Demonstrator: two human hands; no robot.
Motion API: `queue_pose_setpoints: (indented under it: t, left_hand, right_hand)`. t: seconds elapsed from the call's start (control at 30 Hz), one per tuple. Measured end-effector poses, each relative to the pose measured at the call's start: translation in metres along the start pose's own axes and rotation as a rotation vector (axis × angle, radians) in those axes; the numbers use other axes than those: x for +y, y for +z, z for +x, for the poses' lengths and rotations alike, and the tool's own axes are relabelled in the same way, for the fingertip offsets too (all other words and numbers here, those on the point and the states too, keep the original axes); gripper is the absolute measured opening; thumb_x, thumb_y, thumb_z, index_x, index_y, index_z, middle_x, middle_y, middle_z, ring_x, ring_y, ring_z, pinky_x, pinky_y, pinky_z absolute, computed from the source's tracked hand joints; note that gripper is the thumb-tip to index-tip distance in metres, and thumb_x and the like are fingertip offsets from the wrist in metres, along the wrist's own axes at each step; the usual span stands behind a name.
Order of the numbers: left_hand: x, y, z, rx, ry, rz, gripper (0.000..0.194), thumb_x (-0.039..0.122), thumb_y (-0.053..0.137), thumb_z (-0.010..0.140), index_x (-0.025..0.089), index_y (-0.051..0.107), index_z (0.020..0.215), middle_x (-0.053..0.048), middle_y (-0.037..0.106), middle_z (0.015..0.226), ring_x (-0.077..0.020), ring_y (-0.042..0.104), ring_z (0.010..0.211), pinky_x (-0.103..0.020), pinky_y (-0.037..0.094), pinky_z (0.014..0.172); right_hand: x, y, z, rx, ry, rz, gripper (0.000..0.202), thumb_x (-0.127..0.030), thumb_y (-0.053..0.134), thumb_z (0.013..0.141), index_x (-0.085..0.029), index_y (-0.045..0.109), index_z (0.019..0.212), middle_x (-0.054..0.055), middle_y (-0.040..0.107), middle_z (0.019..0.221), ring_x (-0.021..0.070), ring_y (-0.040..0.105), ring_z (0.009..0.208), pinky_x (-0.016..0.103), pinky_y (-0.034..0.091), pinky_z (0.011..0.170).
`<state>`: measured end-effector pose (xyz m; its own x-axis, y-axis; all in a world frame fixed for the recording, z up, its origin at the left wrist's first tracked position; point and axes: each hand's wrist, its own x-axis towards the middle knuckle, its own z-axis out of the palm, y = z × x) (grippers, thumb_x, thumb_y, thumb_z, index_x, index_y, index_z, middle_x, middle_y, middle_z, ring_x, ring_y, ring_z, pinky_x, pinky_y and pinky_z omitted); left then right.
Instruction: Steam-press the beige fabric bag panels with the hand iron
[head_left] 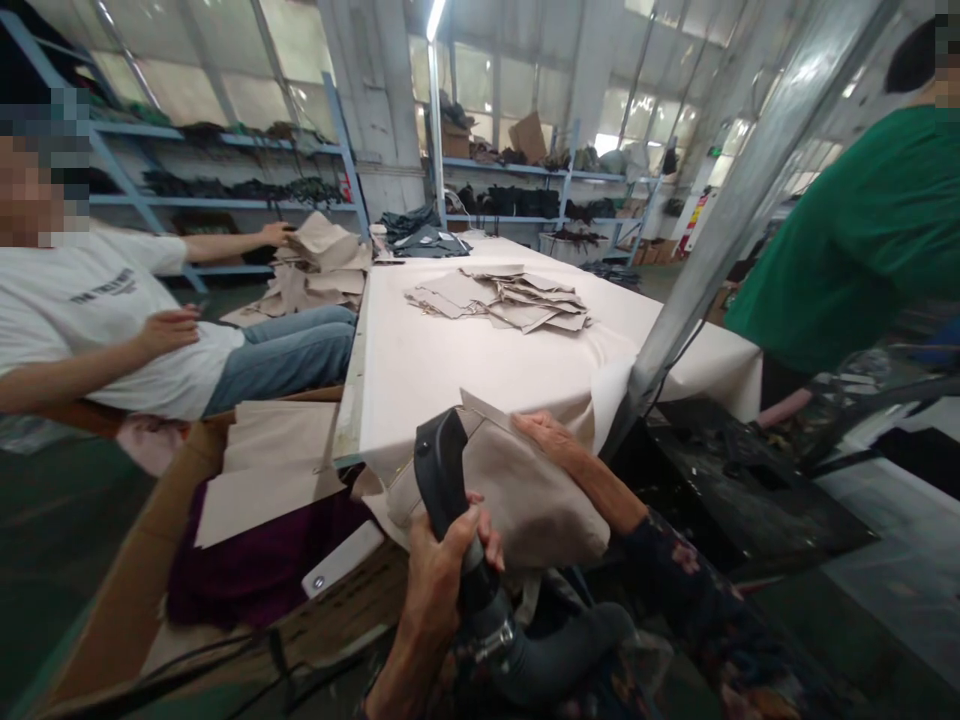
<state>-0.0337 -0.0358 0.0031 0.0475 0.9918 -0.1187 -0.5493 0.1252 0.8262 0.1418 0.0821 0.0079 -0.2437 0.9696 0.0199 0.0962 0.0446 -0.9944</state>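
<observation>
My left hand is wrapped round a black vacuum nozzle, its flattened head pointing up. A metal clamp joins the nozzle to a thick grey hose near my lap. In my right hand is the upper edge of a beige fabric piece. The fabric hangs down behind and right of the nozzle, close against its head. Part of the fabric is hidden by the nozzle and my left hand.
A pale cloth-covered table ahead bears a beige fabric pile. A cardboard box at left holds beige and purple cloth. A metal post slants at right. One seated person is at left, another in green at right.
</observation>
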Motion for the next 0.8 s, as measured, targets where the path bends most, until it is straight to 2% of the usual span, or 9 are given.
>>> queue_pose_setpoints:
  t: [0.1, 0.2, 0.33, 0.43, 0.53, 0.7, 0.8]
  left_hand:
    - [-0.001, 0.001, -0.003, 0.001, 0.005, 0.01, 0.021, 0.027, 0.063, 0.077, 0.017, 0.05, 0.091, 0.007, 0.052, 0.054, -0.011, 0.05, 0.042, -0.025, 0.043, 0.04]
    - [-0.002, 0.002, -0.003, -0.004, -0.008, 0.018, 0.02, 0.029, 0.063, 0.077, 0.017, 0.052, 0.089, 0.006, 0.051, 0.053, -0.011, 0.05, 0.04, -0.025, 0.043, 0.039]
    - [-0.006, 0.006, -0.003, -0.043, -0.056, -0.003, 0.022, 0.031, 0.064, 0.075, 0.016, 0.053, 0.086, 0.007, 0.049, 0.052, -0.0098, 0.048, 0.039, -0.025, 0.044, 0.038]
    - [-0.01, 0.005, 0.0, -0.074, -0.064, -0.03, 0.023, 0.031, 0.063, 0.076, 0.015, 0.052, 0.088, 0.007, 0.049, 0.054, -0.0089, 0.047, 0.039, -0.024, 0.045, 0.038]
    - [-0.013, 0.002, 0.004, -0.099, -0.068, -0.066, 0.023, 0.031, 0.062, 0.076, 0.015, 0.05, 0.088, 0.007, 0.049, 0.055, -0.0086, 0.048, 0.039, -0.024, 0.045, 0.038]
    - [-0.017, -0.003, 0.01, -0.08, -0.057, -0.082, 0.024, 0.031, 0.061, 0.077, 0.015, 0.05, 0.091, 0.006, 0.049, 0.056, -0.0089, 0.049, 0.04, -0.023, 0.046, 0.038]
    - [-0.015, -0.005, 0.013, -0.013, -0.018, -0.065, 0.023, 0.031, 0.06, 0.077, 0.016, 0.049, 0.092, 0.007, 0.049, 0.055, -0.0094, 0.049, 0.04, -0.025, 0.047, 0.038]
  right_hand:
    - [-0.002, -0.002, -0.005, -0.026, -0.005, -0.009, 0.048, -0.06, 0.056, 0.078, -0.015, 0.061, 0.062, 0.002, 0.053, 0.056, 0.014, 0.043, 0.049, 0.028, 0.037, 0.05]
    - [-0.002, 0.0, -0.01, -0.096, 0.018, 0.082, 0.043, -0.056, 0.064, 0.073, -0.014, 0.062, 0.065, 0.001, 0.053, 0.055, 0.0117, 0.042, 0.046, 0.026, 0.035, 0.046]
    - [0.001, 0.006, -0.011, -0.219, 0.099, 0.227, 0.041, -0.05, 0.069, 0.071, -0.011, 0.067, 0.086, 0.003, 0.063, 0.065, 0.0121, 0.052, 0.05, 0.024, 0.04, 0.05]
    - [0.005, 0.009, -0.009, -0.242, 0.135, 0.291, 0.039, -0.047, 0.07, 0.071, -0.011, 0.068, 0.087, 0.003, 0.065, 0.067, 0.0123, 0.056, 0.053, 0.023, 0.042, 0.052]
    - [0.008, 0.008, -0.009, -0.261, 0.154, 0.259, 0.038, -0.046, 0.07, 0.073, -0.01, 0.068, 0.087, 0.003, 0.066, 0.067, 0.0123, 0.056, 0.052, 0.023, 0.041, 0.051]
    - [0.014, 0.007, -0.008, -0.27, 0.25, 0.194, 0.035, -0.045, 0.069, 0.074, -0.012, 0.068, 0.085, 0.004, 0.065, 0.067, 0.0143, 0.057, 0.053, 0.025, 0.042, 0.051]
    - [0.014, 0.008, -0.006, -0.146, 0.267, 0.14, 0.032, -0.046, 0.071, 0.071, -0.016, 0.068, 0.08, 0.002, 0.064, 0.065, 0.0142, 0.055, 0.054, 0.025, 0.042, 0.051]
